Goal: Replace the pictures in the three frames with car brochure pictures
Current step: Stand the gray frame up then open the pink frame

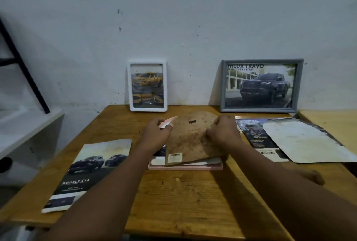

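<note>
A pink frame (185, 167) lies face down in the middle of the wooden table (173, 198). Over it a stained brown backing board (190, 140) is tilted up, its near edge down by the frame. My right hand (222, 132) grips the board's right edge. My left hand (156, 134) holds its left edge, next to a pink-white corner. A white frame (147, 86) with a yellow pickup picture and a grey frame (260, 86) with a dark pickup picture lean on the wall.
A "Double Cab" brochure (87, 173) lies at the left of the table. At the right lie another brochure (257, 138) and a stained white sheet (305, 140). A white shelf (29, 134) stands to the left, a second table (332, 124) to the right.
</note>
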Demonstrator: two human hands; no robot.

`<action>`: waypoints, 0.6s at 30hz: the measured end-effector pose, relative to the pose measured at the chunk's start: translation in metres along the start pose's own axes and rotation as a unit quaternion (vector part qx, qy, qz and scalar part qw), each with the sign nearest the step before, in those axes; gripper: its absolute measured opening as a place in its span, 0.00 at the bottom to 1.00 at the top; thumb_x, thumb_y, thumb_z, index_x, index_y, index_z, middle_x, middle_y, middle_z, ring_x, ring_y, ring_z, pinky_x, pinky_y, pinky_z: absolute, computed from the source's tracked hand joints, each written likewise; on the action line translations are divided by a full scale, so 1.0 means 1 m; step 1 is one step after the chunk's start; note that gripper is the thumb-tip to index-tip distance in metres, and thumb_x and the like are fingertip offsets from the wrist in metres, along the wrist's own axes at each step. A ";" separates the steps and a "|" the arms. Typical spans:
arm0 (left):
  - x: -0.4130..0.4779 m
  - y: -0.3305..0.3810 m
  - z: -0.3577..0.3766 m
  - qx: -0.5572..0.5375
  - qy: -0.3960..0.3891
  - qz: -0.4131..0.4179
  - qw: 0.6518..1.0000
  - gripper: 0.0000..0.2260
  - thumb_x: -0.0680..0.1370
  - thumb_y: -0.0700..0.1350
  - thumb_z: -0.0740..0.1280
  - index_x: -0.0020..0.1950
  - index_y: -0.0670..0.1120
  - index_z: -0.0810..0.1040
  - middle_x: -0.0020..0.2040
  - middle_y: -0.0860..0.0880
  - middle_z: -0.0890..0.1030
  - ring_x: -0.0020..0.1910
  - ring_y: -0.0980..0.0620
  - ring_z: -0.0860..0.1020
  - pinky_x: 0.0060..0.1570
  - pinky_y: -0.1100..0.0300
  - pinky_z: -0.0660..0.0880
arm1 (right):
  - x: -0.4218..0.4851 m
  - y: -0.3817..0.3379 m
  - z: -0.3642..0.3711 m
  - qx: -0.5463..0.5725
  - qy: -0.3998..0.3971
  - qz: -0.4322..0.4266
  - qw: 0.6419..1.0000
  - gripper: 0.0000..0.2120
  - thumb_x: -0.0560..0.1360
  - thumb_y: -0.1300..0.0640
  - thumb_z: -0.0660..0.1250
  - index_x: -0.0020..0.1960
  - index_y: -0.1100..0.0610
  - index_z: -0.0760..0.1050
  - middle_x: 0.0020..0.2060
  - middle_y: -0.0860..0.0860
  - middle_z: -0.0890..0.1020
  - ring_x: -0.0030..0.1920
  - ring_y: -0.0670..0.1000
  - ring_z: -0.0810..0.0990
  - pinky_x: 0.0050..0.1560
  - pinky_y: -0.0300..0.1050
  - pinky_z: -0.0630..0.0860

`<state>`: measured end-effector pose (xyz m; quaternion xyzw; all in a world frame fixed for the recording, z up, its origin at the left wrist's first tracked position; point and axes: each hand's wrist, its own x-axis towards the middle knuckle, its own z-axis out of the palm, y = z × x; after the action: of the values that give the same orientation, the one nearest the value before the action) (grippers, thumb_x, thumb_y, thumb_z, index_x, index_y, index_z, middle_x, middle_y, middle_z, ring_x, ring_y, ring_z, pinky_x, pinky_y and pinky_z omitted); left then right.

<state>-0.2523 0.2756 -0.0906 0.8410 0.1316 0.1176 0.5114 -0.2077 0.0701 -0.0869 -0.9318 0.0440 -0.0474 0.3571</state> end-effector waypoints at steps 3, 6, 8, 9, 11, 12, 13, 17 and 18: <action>-0.002 -0.003 -0.001 0.025 -0.018 0.008 0.999 0.17 0.81 0.52 0.68 0.70 0.52 0.74 0.67 0.48 0.78 0.57 0.50 0.78 0.55 0.51 0.78 | -0.007 -0.002 0.017 -0.016 -0.014 -0.005 1.000 0.20 0.74 0.51 0.71 0.62 0.56 0.70 0.66 0.55 0.65 0.58 0.60 0.75 0.57 0.56 0.76; -0.003 -0.008 0.000 0.100 -0.038 0.035 0.994 0.21 0.81 0.49 0.68 0.74 0.48 0.72 0.68 0.48 0.76 0.59 0.51 0.75 0.51 0.59 0.72 | -0.018 -0.005 0.023 -0.070 -0.023 -0.023 0.997 0.22 0.76 0.48 0.66 0.66 0.57 0.69 0.67 0.58 0.65 0.63 0.64 0.70 0.60 0.56 0.73; -0.007 -0.011 0.003 0.114 -0.033 0.039 0.992 0.20 0.81 0.47 0.68 0.72 0.45 0.73 0.66 0.49 0.77 0.56 0.53 0.75 0.46 0.61 0.73 | -0.031 -0.009 0.024 -0.137 -0.026 -0.047 0.989 0.24 0.77 0.45 0.64 0.68 0.56 0.67 0.66 0.59 0.66 0.65 0.63 0.67 0.61 0.55 0.70; -0.008 -0.014 0.005 0.112 -0.022 0.038 0.993 0.20 0.80 0.46 0.69 0.71 0.44 0.74 0.65 0.48 0.78 0.55 0.53 0.76 0.46 0.61 0.74 | -0.037 -0.010 0.025 -0.170 -0.020 -0.058 0.984 0.25 0.77 0.43 0.62 0.68 0.56 0.67 0.66 0.59 0.67 0.65 0.63 0.67 0.62 0.55 0.69; -0.009 -0.020 0.009 0.099 0.005 0.037 0.994 0.19 0.79 0.45 0.69 0.69 0.43 0.76 0.64 0.47 0.79 0.53 0.53 0.76 0.42 0.64 0.74 | -0.046 -0.012 0.028 -0.203 -0.004 -0.072 0.977 0.24 0.77 0.42 0.61 0.68 0.54 0.67 0.66 0.59 0.68 0.64 0.62 0.67 0.62 0.56 0.67; -0.010 -0.021 0.010 0.094 0.014 0.038 0.995 0.18 0.79 0.45 0.69 0.68 0.43 0.77 0.64 0.47 0.79 0.52 0.54 0.77 0.38 0.65 0.72 | -0.048 -0.011 0.029 -0.207 0.000 -0.074 0.976 0.24 0.76 0.42 0.61 0.67 0.54 0.67 0.66 0.58 0.69 0.65 0.61 0.67 0.63 0.56 0.66; -0.010 -0.021 0.011 0.090 0.016 0.033 0.995 0.17 0.79 0.44 0.69 0.68 0.43 0.77 0.63 0.47 0.79 0.50 0.54 0.77 0.36 0.65 0.71 | -0.048 -0.010 0.029 -0.209 0.002 -0.077 0.975 0.25 0.76 0.41 0.61 0.67 0.53 0.67 0.66 0.58 0.69 0.65 0.61 0.67 0.63 0.56 0.66; -0.007 -0.024 0.013 0.092 0.013 0.027 0.995 0.15 0.80 0.44 0.67 0.67 0.45 0.76 0.64 0.47 0.77 0.51 0.53 0.78 0.36 0.64 0.73 | -0.037 -0.002 0.023 -0.192 0.025 -0.101 0.976 0.24 0.76 0.40 0.60 0.66 0.53 0.69 0.64 0.56 0.71 0.64 0.59 0.68 0.62 0.57 0.66; -0.006 -0.023 0.012 0.098 0.011 0.032 0.995 0.16 0.80 0.45 0.68 0.67 0.45 0.76 0.65 0.48 0.76 0.54 0.52 0.77 0.39 0.63 0.75 | -0.032 0.000 0.021 -0.171 0.032 -0.103 0.979 0.23 0.77 0.40 0.60 0.66 0.53 0.69 0.64 0.56 0.71 0.64 0.59 0.68 0.62 0.57 0.66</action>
<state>-0.2565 0.2736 -0.1170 0.8897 0.1208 0.1293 0.4210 -0.2368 0.0875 -0.1040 -0.9766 -0.0329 -0.1058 0.1843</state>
